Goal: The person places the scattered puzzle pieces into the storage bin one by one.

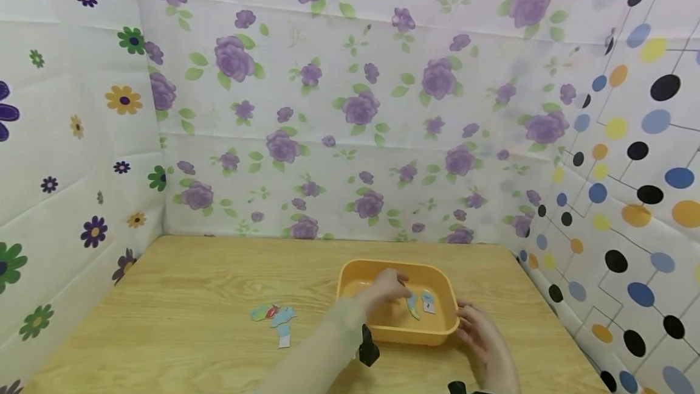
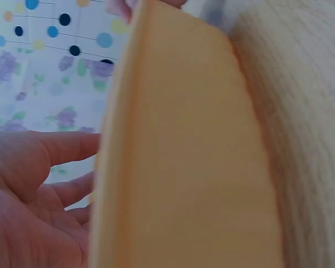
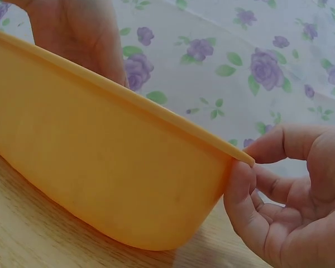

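A yellow-orange plastic basin (image 1: 404, 335) sits on the table. My left hand (image 1: 389, 284) reaches over its near rim, fingers down inside; in the left wrist view the basin wall (image 2: 195, 139) hides the fingertips, so I cannot tell whether they hold anything. Close by the fingers on the basin floor lie a curved blue and yellow flat cutout piece (image 1: 413, 306) and a blue and white one (image 1: 428, 303). My right hand (image 1: 481, 332) is at the basin's right end. In the right wrist view its thumb and forefinger pinch the rim (image 3: 243, 156) at the corner.
Left of the basin, several flat cutout pieces (image 1: 281, 316) in green, red, blue and white lie close together on the wooden table (image 1: 191, 297). Patterned cloth walls stand at the back, left (image 1: 71, 138) and right (image 1: 612, 199).
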{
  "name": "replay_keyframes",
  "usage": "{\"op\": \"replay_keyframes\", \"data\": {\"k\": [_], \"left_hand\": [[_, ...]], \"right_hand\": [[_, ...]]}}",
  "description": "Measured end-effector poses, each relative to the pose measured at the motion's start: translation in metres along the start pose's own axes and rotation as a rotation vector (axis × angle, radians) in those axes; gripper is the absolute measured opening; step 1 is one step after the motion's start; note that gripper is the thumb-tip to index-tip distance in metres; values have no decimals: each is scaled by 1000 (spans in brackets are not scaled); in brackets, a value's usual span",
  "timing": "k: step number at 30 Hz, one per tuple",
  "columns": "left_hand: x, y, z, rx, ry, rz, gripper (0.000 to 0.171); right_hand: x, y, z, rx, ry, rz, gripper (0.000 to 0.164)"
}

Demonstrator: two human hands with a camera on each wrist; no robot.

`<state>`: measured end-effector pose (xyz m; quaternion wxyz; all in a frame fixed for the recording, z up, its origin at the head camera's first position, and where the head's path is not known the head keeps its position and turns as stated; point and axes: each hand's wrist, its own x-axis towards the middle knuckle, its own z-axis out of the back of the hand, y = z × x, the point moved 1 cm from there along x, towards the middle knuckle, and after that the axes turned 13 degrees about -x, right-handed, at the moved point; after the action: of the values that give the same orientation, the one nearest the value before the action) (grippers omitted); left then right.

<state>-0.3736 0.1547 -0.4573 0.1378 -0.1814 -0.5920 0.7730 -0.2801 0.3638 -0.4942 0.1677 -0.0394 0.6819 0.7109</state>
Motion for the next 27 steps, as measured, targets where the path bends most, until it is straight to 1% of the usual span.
{"op": "replay_keyframes", "data": {"k": [4,6,7,11,13,14,16,20,22,24,27], "left_hand": [[-10,-7,12,3,11,-59,41],[-15,-10,19,-6,3,-85,40],[-17,-11,22,-11,3,-93,40],[-26,-12,38,-53,-5,-108,40],[-32,-12,46,-56,-16,-119,41],[-35,-12,51,-52,-28,-129,41],[-41,-12,61,-34,-53,-155,42],[-53,-8,85,36,-108,-208,44],[-59,-3,98,59,-133,-207,45],[-64,3,112,80,-165,-191,46],[-74,13,132,78,-220,-137,47]], "right_hand": [[-1,0,0,4,0,-10,29],[0,-1,1,11,-3,-14,29],[0,-1,0,0,-4,-11,29],[-1,-1,-1,35,-8,-27,29],[-1,-1,-1,47,-10,-31,29],[-1,-1,-1,61,-12,-38,29],[-1,-2,-1,44,-4,-29,30],[0,-2,-1,15,-1,-16,32],[0,-2,-1,7,4,-10,31],[1,-2,-1,10,3,-11,29],[1,-2,0,26,7,-17,25]]}}
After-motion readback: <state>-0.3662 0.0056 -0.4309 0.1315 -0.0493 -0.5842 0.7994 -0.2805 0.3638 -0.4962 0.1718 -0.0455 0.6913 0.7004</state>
